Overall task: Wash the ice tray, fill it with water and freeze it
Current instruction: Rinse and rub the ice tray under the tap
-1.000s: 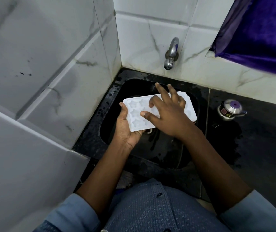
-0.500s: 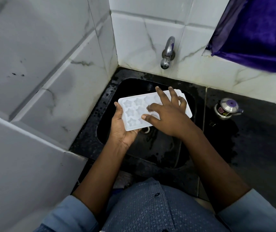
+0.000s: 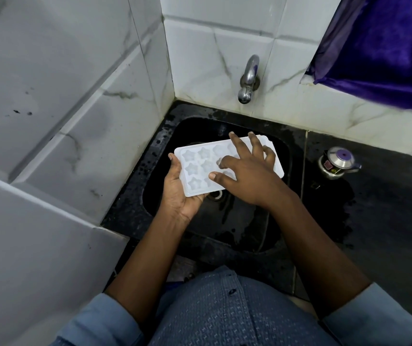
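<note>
White plastic marks the task's thing in the head view: the ice tray [image 3: 200, 166], with star-shaped cavities, is held level in the air above the black sink [image 3: 237, 228], which is set into the rear left corner of the dark tabletop [image 3: 387, 221]. The tray is kept over the rear half of the basin, below and in front of the metal tap [image 3: 248, 78], and no water is seen running from the spout.

The tray's left end is cradled from beneath by the left hand [image 3: 177, 196]. Its thumb is laid up along the tray's left edge, while its fingers are hidden under the tray, so how they lie cannot be told. The right hand [image 3: 249, 178] is laid on top of the tray's middle and right part. Its fingers [image 3: 237, 143] are spread wide, with the forefinger bent so that its tip is pressed into one cavity and the thumb set near the front rim. The drain [image 3: 216, 194] is glimpsed just under the tray's front edge, between the two hands.

Wet patches are seen on the tabletop around the basin. A small steel pot [image 3: 338, 162] with a purple knob is stood near the tabletop's rear edge, well to the right of the sink. White marbled tiles [image 3: 75, 96] are seen at the left and rear, and a purple cloth [image 3: 387, 46] is hung at the upper right. A blue patterned shirt [image 3: 224, 310] is seen at the bottom.
</note>
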The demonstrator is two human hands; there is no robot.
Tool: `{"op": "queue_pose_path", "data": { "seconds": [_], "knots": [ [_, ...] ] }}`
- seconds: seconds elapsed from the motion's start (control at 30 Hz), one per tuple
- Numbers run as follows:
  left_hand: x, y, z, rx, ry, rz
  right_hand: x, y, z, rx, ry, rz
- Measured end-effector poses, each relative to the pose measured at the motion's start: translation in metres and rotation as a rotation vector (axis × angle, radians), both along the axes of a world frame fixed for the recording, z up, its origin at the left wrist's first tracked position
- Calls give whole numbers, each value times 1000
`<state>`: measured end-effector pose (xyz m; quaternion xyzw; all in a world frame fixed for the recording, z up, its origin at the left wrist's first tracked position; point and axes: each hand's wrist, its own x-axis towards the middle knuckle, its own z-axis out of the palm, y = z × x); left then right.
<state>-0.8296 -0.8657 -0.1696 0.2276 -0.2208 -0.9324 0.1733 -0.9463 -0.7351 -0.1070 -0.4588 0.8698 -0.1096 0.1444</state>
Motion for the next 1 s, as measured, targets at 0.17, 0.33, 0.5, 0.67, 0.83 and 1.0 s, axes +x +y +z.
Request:
{"op": "queue_pose_path", "data": {
  "seconds": [0.17, 0.33, 0.5, 0.67, 0.83, 1.0],
  "knots": [
    [1, 0, 0, -3, 3, 2, 1, 1, -1, -5, -12, 2],
    [3, -3, 0, -1, -3, 35, -6, 8, 0, -196, 7, -68],
    [5, -5, 0, 8, 2, 32, -16, 15, 2, -40, 29, -84],
    [6, -6, -1, 7, 8, 15, -14, 15, 0, -9, 25, -81],
    [7, -4, 2, 15, 13, 15, -13, 16, 1, -13, 26, -83],
    [8, -4, 1, 7, -2, 23, -11, 17, 1, -17, 24, -85]
  ]
}}
